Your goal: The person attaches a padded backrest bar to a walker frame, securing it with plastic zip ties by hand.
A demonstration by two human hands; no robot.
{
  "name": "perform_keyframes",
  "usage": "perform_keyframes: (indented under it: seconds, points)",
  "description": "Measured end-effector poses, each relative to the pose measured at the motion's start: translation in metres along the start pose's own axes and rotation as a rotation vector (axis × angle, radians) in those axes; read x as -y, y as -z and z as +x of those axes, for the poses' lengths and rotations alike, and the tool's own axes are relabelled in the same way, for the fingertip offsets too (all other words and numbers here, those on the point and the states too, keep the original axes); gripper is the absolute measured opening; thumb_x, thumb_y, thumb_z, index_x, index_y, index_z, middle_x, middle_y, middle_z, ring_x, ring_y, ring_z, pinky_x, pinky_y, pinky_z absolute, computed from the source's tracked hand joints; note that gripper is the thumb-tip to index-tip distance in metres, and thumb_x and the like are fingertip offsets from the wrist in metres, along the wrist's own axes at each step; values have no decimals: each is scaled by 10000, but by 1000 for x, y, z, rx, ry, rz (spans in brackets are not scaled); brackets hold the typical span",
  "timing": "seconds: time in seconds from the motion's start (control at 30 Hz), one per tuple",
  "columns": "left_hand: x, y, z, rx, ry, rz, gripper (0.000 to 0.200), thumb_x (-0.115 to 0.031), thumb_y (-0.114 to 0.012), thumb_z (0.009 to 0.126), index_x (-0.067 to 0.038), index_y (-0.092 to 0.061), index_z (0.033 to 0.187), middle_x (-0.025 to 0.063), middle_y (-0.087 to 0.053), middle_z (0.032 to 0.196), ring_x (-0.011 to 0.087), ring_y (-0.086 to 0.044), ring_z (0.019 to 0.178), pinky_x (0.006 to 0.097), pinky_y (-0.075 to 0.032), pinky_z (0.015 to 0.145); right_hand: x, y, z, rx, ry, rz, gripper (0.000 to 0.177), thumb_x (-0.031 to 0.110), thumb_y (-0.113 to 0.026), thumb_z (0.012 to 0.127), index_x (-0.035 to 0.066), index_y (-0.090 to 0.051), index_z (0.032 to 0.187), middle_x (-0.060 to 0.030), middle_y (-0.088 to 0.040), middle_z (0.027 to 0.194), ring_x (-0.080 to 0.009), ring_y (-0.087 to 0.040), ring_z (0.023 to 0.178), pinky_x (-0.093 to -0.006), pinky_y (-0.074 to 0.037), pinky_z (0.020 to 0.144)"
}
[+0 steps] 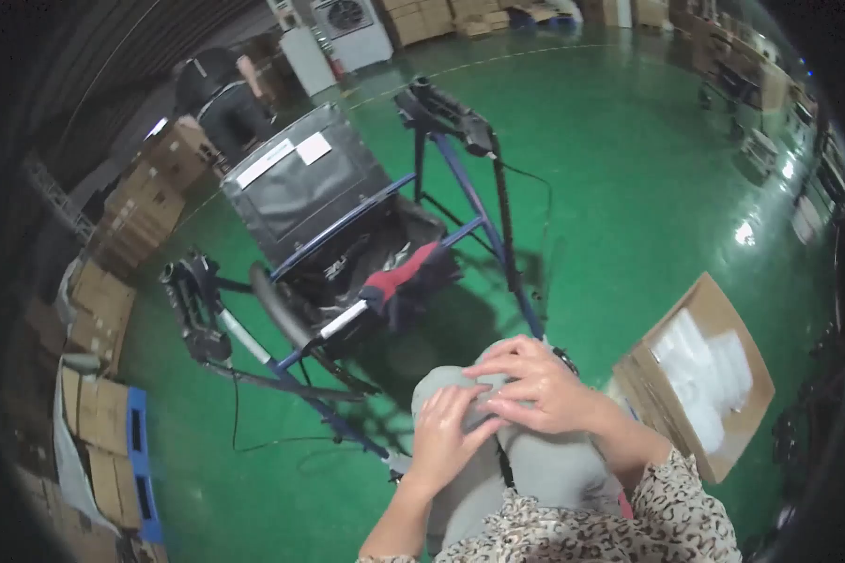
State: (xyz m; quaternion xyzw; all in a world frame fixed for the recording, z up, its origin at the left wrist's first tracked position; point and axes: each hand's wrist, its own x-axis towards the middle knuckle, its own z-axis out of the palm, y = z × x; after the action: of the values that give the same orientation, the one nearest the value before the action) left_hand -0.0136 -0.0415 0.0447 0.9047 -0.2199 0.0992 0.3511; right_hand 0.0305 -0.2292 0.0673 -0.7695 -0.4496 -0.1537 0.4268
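My left hand [446, 434] lies on the grey trousers [462, 488] at my knees, its fingers stretched out and holding nothing. Beside it, my right hand [543, 387] rests across the other knee with its fingers spread, and the fingertips of both hands come close together. In front of my knees stands a blue-framed rollator [469, 192] with black handles and a black bag [371, 263] whose flap [310, 192] is raised. A red and dark cloth item [406, 277], perhaps a glove, hangs over its front bar.
At my right stands an open cardboard box [756, 361] with white wrapped items [704, 371] inside. Stacked cartons [99, 305] and a blue pallet [139, 450] line the left side. Another person [225, 103] is beyond the rollator. Thin cables trail over the green floor [610, 197].
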Motion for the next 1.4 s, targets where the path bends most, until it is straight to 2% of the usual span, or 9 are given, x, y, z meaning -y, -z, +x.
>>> perform_keyframes:
  seconds: [0.23, 0.37, 0.5, 0.6, 0.73, 0.93, 1.1, 1.33, 1.4]
  points:
    - [22, -27, 43, -243, 150, -121, 228, -115, -509, 799, -101, -349, 638, 34, -329, 577, 204, -278, 580, 371, -259, 502, -26, 0, 41, 68, 39, -202, 204, 204, -574, 907, 142, -725, 784, 1, -613, 1215, -287, -530, 1055, -423, -430, 753]
    - [32, -36, 73, -283, 296, -323, 180, -126, -586, 759, -118, -475, 618, -40, -351, 558, 98, -286, 580, 302, -256, 518, -100, 27, 89, 33, 65, -176, 101, 258, -649, 867, 161, -666, 885, -69, -603, 1203, -283, -546, 1076, -446, -415, 877]
    - [31, -57, 91, -223, 441, -493, 568, -336, -732, 827, -144, -262, 573, -61, -241, 567, 95, -209, 593, 275, -197, 539, -189, 64, 165, -244, -110, -725, 742, 235, -771, 706, 155, -408, 1349, -111, -444, 1376, -321, -445, 1253, -461, -386, 983]
    - [4, -69, 100, 35, 670, -857, 413, -367, -706, 835, -184, -422, 598, -61, -365, 540, 55, -298, 504, 229, -224, 473, -222, 80, 206, -166, -279, -931, 1058, 385, -831, 644, 158, -219, 1477, -147, -314, 1474, -331, -363, 1317, -466, -364, 1030]
    - [-25, -101, 105, 358, 801, -1043, 440, -414, -665, 860, -175, -458, 553, -48, -412, 497, 57, -360, 495, 224, -269, 526, -220, 95, 225, 58, -324, -909, 996, 458, -773, 722, 99, -230, 1475, -146, -230, 1529, -314, -258, 1394, -482, -223, 1126]
    - [-14, -139, 123, 359, 842, -1017, 473, -492, -649, 839, -179, -435, 556, -44, -430, 517, 62, -362, 497, 237, -267, 511, -256, 114, 216, 117, -295, -579, 923, 92, -670, 754, 169, -141, 1506, -160, -223, 1527, -337, -221, 1400, -490, -224, 1111]
    - [0, -152, 140, 298, 902, -1058, 506, -545, -638, 827, -163, -428, 571, -17, -411, 465, 64, -322, 407, 220, -211, 417, -276, 90, 205, -175, -100, -869, 863, -15, -744, 674, 85, -333, 1427, -162, -473, 1362, -317, -454, 1252, -437, -394, 1022]
    - [8, -145, 147, 308, 950, -949, 480, -502, -653, 836, -143, -466, 579, -27, -395, 448, 66, -317, 430, 207, -227, 470, -280, 111, 215, -58, -88, -854, 783, -86, -578, 742, 143, -321, 1447, -115, -390, 1446, -310, -509, 1176, -343, -530, 665]
    - [9, -150, 143, 304, 904, -877, 488, -476, -676, 821, -148, -433, 554, -19, -402, 447, 79, -335, 455, 219, -259, 518, -281, 112, 212, -67, -69, -837, 798, -78, -573, 745, 172, -312, 1457, -141, -482, 1364, -293, -572, 919, -333, -467, 545]
